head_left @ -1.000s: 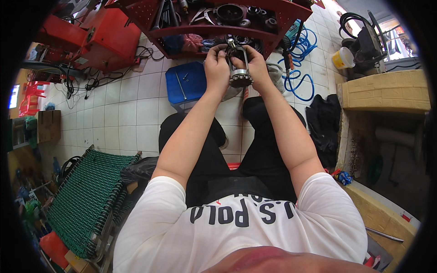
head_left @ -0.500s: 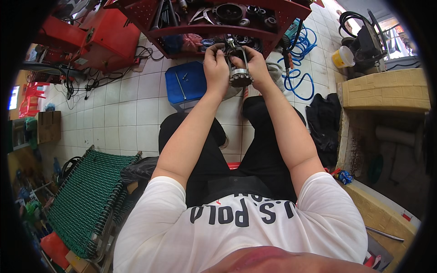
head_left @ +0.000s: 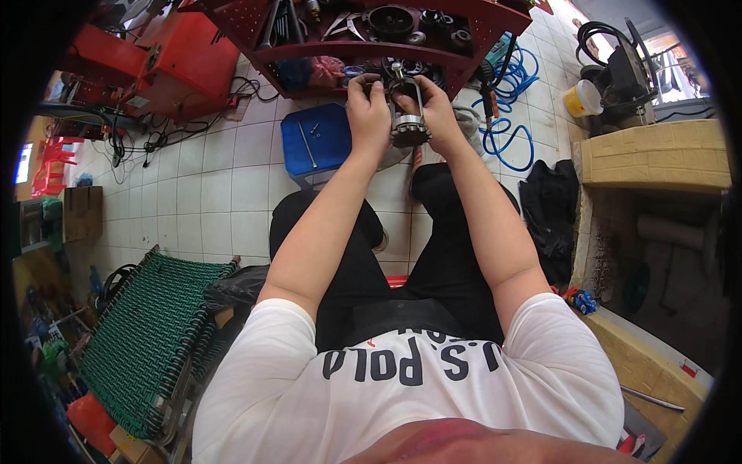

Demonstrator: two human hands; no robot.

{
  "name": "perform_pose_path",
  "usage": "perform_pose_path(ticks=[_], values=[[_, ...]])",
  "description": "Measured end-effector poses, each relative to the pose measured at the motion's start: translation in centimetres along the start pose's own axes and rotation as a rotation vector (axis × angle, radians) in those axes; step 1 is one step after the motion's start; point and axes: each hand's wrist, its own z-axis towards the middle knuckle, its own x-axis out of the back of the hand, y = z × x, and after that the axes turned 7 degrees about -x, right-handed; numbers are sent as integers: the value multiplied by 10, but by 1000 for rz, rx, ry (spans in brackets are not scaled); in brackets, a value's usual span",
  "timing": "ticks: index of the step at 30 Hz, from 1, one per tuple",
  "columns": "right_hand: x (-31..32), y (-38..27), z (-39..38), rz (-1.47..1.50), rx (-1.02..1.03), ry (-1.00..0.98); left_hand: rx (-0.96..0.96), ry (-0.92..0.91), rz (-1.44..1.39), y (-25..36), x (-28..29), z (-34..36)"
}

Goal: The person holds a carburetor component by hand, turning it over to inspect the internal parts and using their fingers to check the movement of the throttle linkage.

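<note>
I hold a metal puller-like assembly [head_left: 410,122] between both hands, in front of the red cart. It has two upright rods, a bright bolt head at its far end and a dark toothed round part with a shiny band at its near end. My left hand [head_left: 369,117] grips its left side, thumb up and fingers curled behind. My right hand [head_left: 439,116] wraps the right rod, with the thumb reaching in between the rods. The fingers' far sides are hidden. Just left of my left hand, a blue stool [head_left: 315,141] carries a long thin rod and a few small metal pieces.
The red tool cart [head_left: 363,50] ahead holds tools and round metal parts. A blue hose [head_left: 506,127] coils on the tiles at the right. Black cloth [head_left: 550,209] lies beside my right knee. A green woven folding bed [head_left: 147,332] is at the left, near red machinery [head_left: 189,73].
Both hands and the assembly have shifted very slightly, its bolt end a little to the right. The grip looks the same.
</note>
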Motion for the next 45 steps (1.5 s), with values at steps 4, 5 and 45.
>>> perform_pose_path(ticks=[4, 5, 45], values=[[0, 5, 1, -9, 22, 51, 94, -38, -27, -2, 2, 3], [-2, 6, 1, 12, 41, 81, 138, -66, -55, -1, 3, 3], [-5, -4, 0, 345, -53, 199, 83, -286, -112, 20, 15, 18]])
